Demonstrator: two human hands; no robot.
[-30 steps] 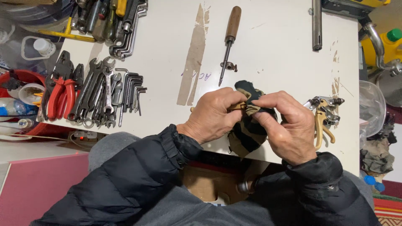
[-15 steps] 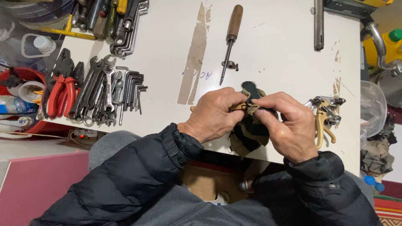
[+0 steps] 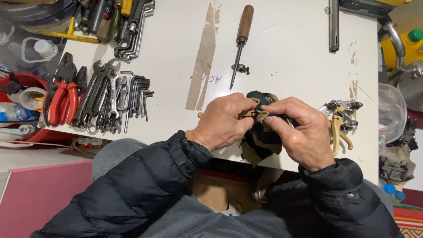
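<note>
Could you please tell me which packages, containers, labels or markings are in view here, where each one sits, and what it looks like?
Clear plastic tub: far left beside the table, holding a small white-capped bottle.
Yellow container: far right edge, with a green cap.
Handwritten marking: faint purple pen on the white table, beside a brown worn strip.
Clear plastic bottle: lying at the left edge, with a blue label.
No screens or signs.

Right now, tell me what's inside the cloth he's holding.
A slim tan piece pokes out of the dark cloth between the left hand and right hand. The rest is wrapped and covered by fingers.
</note>
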